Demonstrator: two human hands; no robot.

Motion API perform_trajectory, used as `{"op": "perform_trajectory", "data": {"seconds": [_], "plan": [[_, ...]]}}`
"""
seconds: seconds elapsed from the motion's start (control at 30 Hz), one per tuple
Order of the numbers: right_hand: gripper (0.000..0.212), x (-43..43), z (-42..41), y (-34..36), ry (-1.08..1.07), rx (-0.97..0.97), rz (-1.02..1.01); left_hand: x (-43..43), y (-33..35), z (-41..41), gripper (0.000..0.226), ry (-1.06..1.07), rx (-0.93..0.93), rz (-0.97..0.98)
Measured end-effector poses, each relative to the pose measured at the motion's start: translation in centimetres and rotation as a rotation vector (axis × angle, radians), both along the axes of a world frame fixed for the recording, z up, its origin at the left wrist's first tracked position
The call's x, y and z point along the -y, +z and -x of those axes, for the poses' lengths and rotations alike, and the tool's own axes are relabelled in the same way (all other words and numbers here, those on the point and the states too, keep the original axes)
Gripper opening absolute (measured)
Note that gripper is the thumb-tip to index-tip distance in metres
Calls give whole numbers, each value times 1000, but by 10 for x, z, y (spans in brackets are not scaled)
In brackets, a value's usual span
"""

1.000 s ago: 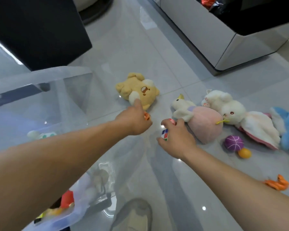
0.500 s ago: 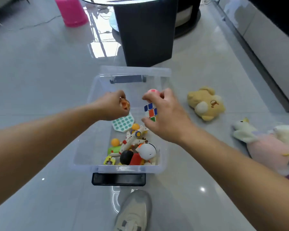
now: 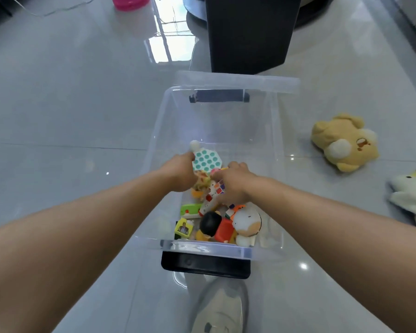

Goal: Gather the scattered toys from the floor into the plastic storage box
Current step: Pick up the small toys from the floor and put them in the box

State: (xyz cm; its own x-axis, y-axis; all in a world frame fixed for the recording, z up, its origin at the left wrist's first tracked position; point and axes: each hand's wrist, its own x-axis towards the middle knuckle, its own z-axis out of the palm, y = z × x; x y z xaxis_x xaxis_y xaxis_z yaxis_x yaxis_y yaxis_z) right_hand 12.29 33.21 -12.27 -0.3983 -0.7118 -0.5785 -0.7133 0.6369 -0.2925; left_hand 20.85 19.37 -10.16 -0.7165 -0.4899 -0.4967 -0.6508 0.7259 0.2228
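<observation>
1. Reaching down into the clear plastic storage box (image 3: 154, 131), both hands sit low among the small toys piled at its near end.
2. The left hand (image 3: 178, 171) is curled beside the teal dotted hexagon toy (image 3: 207, 159); whether it grips anything I cannot tell, since its fingers are turned away from view.
3. The right hand (image 3: 233, 183) is curled over a multicoloured puzzle cube (image 3: 219, 187) that lies against the pile; I cannot tell if the fingers are clamped on it or letting go.
4. Done so far, as I judge it: a good heap of little toys lies in the box, among them a yellow block (image 3: 183, 229), a black-haired figure (image 3: 210, 223) and a white round-headed figure (image 3: 246, 222).
5. Left to do: the yellow plush bear (image 3: 345, 141) lies on the floor well right of the box, and a white plush (image 3: 411, 192) lies further right at the frame edge.
6. The far half of the box looks bare, so room for the plush toys seems ample.
</observation>
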Motion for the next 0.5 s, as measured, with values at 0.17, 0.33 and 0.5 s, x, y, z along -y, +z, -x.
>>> {"op": "perform_trajectory", "data": {"seconds": [0.17, 0.33, 0.5], "plan": [[35, -33, -10, 46, -81, -90, 386, -18, 25, 16, 47, 20, -132, 4], [18, -124, -14, 94, -403, -172, 725, -78, 72, 61, 49, -15, -347, 14], [15, -227, 18, 98, -685, -227, 566, -172, 95, 120, 48, -214, -423, -43]]}}
